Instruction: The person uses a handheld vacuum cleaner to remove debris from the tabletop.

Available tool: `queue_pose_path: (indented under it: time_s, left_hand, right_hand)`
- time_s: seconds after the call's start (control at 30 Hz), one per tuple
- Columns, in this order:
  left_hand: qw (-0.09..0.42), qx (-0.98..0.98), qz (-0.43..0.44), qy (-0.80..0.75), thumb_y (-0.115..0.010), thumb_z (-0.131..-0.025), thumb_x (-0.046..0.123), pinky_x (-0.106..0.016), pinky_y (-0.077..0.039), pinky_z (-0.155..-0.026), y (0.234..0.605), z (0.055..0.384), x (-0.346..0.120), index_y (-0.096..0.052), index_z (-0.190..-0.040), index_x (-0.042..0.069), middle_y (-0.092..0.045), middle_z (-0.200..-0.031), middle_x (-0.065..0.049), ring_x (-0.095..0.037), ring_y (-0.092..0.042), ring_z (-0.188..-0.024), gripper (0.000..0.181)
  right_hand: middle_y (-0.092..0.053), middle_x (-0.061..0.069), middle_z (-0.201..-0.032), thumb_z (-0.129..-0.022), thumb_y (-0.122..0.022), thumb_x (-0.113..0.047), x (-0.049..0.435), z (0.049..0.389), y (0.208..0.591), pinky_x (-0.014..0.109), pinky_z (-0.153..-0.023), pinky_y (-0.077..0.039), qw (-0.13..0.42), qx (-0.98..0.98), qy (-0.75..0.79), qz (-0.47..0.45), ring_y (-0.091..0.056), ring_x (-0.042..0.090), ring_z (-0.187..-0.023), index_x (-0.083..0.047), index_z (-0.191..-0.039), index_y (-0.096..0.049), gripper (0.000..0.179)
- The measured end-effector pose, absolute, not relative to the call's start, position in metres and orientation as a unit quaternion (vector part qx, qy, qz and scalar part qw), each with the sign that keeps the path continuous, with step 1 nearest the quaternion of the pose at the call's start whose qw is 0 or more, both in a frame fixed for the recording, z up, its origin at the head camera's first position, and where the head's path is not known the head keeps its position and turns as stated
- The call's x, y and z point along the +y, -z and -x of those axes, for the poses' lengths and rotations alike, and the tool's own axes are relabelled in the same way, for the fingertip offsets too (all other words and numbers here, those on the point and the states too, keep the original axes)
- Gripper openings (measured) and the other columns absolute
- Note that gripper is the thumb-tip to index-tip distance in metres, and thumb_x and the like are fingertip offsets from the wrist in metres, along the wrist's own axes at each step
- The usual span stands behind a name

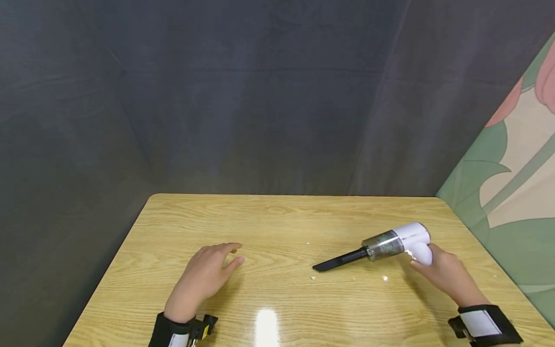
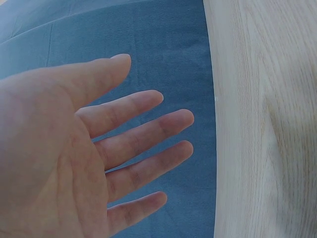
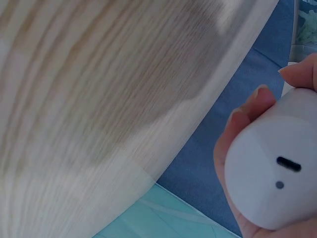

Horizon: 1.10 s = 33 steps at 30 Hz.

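A white handheld vacuum (image 1: 412,236) with a clear dust cup (image 1: 385,245) and a black crevice nozzle (image 1: 340,260) is held over the right side of the table. My right hand (image 1: 448,272) grips its handle; in the right wrist view the fingers curl round the white handle end (image 3: 270,168), which has a dark slot and a small round dot. The nozzle points left and down, its tip close to the tabletop; whether it touches I cannot tell. My left hand (image 1: 205,272) hovers over the left half of the table with its fingers spread and nothing in it (image 2: 64,148).
Small white scraps (image 1: 313,277) lie on the wooden table (image 1: 277,217) around the nozzle, with a brighter white bit (image 1: 385,278) nearer the right hand. A dark curtain (image 1: 260,96) hangs behind, and a flower-patterned cloth (image 1: 520,193) borders the right side.
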<state>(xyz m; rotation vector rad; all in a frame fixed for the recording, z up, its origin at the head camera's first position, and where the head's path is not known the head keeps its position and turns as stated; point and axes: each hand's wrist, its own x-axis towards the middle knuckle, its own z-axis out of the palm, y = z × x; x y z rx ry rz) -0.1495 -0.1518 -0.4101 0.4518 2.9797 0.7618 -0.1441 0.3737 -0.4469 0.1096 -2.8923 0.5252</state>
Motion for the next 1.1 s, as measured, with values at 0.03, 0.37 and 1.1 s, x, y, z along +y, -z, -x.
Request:
queue_pose_path:
  time_s: [0.03, 0.37, 1.1]
  left_hand:
    - [0.015, 0.959, -0.145, -0.245, -0.066, -0.097, 0.032, -0.052, -0.046, -0.102, 0.411, 0.150, -0.152, -0.066, -0.130, 0.014, -0.067, -0.125, -0.005, -0.031, -0.063, -0.113, 0.038]
    - [0.013, 0.958, -0.149, -0.245, -0.066, -0.097, 0.032, -0.053, -0.047, -0.102, 0.411, 0.150, -0.152, -0.066, -0.130, 0.013, -0.067, -0.126, -0.005, -0.031, -0.063, -0.113, 0.038]
    - [0.020, 0.960, -0.140, -0.240, -0.066, -0.097, 0.033, -0.051, -0.047, -0.102, 0.415, 0.151, -0.152, -0.066, -0.130, 0.015, -0.067, -0.124, -0.004, -0.031, -0.063, -0.112, 0.038]
  right_hand:
    - [-0.062, 0.023, -0.075, -0.078, -0.079, -0.011, 0.373, 0.145, 0.447, 0.055, -0.054, -0.051, 0.096, -0.979, -0.178, -0.036, -0.062, 0.036, -0.065, 0.019, -0.099, -0.055, 0.043]
    - [-0.061, 0.022, -0.075, -0.079, -0.079, -0.012, 0.368, 0.152, 0.450, 0.050, -0.052, -0.049, 0.091, -0.978, -0.186, -0.027, -0.060, 0.034, -0.064, 0.018, -0.098, -0.054, 0.043]
    - [-0.058, 0.035, -0.085, -0.088, -0.072, -0.017, 0.362, 0.176, 0.451, 0.055, -0.057, -0.050, 0.058, -0.980, -0.187, 0.028, -0.059, 0.042, -0.071, 0.023, -0.104, -0.048, 0.050]
